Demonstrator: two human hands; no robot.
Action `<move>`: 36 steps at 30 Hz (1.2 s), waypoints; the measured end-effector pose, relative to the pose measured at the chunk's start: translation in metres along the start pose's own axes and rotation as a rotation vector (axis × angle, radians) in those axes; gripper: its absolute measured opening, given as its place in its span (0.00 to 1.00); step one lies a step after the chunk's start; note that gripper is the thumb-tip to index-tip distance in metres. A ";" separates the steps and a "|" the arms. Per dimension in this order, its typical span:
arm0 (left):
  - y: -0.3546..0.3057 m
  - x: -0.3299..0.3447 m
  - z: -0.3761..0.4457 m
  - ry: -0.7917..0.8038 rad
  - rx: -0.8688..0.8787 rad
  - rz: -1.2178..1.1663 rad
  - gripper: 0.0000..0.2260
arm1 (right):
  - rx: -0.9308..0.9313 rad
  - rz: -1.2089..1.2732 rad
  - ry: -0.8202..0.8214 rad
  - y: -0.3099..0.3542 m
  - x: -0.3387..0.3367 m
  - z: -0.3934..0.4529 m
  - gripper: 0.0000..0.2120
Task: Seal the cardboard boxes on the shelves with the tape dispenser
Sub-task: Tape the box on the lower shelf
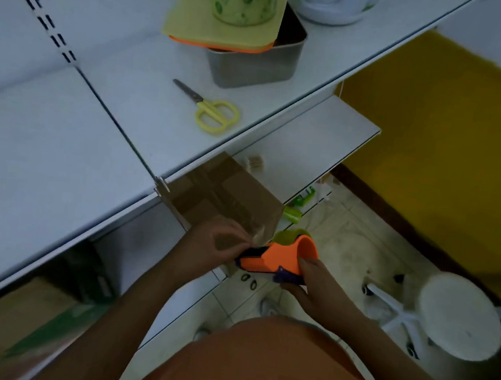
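A brown cardboard box (227,193) stands on the second shelf, its top crossed by strips of clear tape. At its near corner is an orange tape dispenser (279,259) with a green roll. My right hand (310,284) grips the dispenser's handle from the right. My left hand (222,242) is at the box's near edge, fingers curled, pinching the clear tape end by the dispenser's mouth.
Yellow scissors (212,110) lie on the upper shelf (129,99), beside a grey metal tin (256,63) topped with yellow cloth and tape rolls. Another cardboard box (7,319) sits on a lower shelf at left. A white stool (458,317) stands on the tiled floor at right.
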State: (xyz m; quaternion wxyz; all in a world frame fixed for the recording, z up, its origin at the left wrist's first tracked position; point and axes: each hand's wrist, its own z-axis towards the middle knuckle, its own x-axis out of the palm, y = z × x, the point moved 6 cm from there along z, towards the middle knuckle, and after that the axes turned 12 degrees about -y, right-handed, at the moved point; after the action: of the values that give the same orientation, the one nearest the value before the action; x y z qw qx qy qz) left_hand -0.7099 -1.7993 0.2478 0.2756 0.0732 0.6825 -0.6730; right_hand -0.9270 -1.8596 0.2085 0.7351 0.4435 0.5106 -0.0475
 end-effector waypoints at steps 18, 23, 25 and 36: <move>0.012 0.033 -0.048 -0.536 -0.464 0.122 0.09 | -0.311 -0.048 0.506 -0.031 -0.004 0.051 0.15; 0.021 0.046 -0.072 -0.746 -0.605 0.055 0.07 | -0.390 -0.140 0.649 -0.027 -0.016 0.078 0.23; 0.019 0.048 -0.080 -0.825 -0.632 0.022 0.07 | -0.425 -0.179 0.698 -0.023 -0.022 0.088 0.20; 0.040 0.034 -0.122 -1.067 -0.741 -0.002 0.09 | -0.383 -0.427 0.805 -0.057 -0.046 0.137 0.15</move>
State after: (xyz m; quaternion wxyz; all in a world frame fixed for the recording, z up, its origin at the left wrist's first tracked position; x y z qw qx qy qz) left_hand -0.7538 -1.6878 0.1896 0.5832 -0.3715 0.6390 -0.3370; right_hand -0.8814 -2.0075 0.2229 0.5218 0.1690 0.8330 0.0729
